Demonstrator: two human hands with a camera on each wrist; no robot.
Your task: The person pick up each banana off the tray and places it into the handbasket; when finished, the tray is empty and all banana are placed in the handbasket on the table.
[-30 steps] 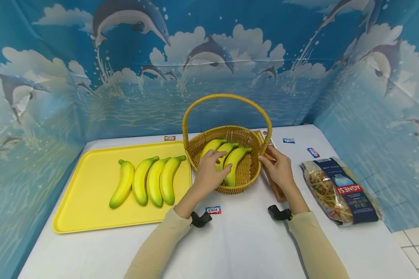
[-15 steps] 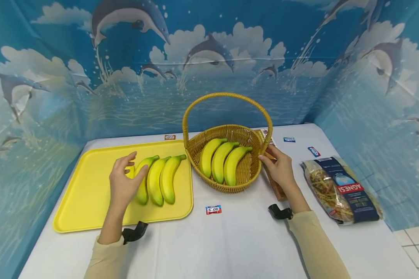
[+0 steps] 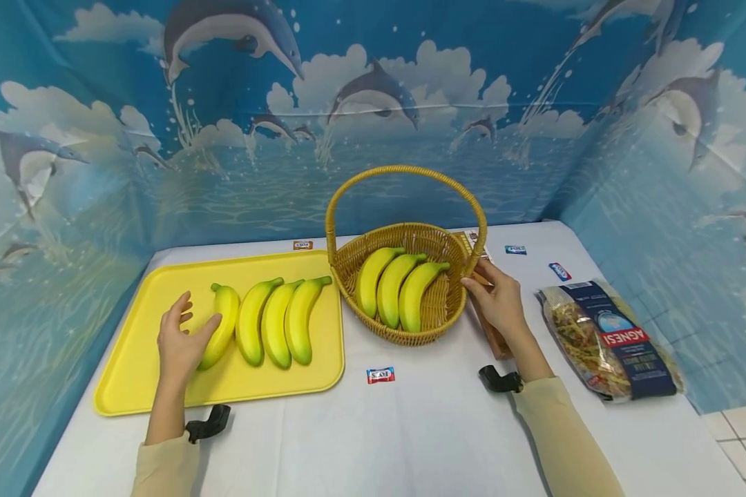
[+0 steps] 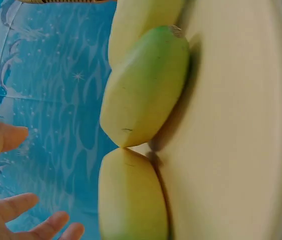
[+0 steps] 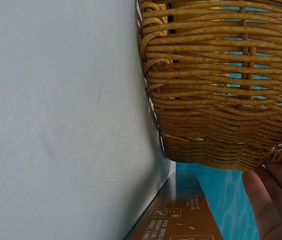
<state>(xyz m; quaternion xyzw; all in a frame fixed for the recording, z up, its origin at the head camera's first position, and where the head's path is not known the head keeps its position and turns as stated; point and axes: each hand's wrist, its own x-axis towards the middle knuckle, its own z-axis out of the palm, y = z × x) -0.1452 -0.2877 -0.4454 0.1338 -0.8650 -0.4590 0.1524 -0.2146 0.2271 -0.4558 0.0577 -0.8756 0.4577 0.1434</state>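
My left hand (image 3: 183, 339) hovers over the yellow tray (image 3: 143, 373), just left of the leftmost banana (image 3: 224, 324). Its thumb and fingers are spread, with nothing between them. Three more bananas (image 3: 275, 324) lie side by side to the right on that tray. In the left wrist view, the fingers stay apart from the nearest banana (image 4: 133, 200). At the wicker basket (image 3: 435, 338), which contains three bananas (image 3: 388, 286), my right hand (image 3: 500, 300) pinches the right rim near the handle's foot. The right wrist view shows its fingers against the woven outside (image 5: 221, 115).
A brown box (image 3: 494, 338) lies beside the basket, partly under my right hand. Farther right is an Agnesi pasta bag (image 3: 609, 342). Small wrapped sweets, such as a red one (image 3: 380, 375), are scattered on the white cloth. A dolphin-print curtain (image 3: 373, 152) encloses the table.
My left hand has moved left from above the basket, across the tray, to the leftmost banana. My right hand has stayed at the basket rim.
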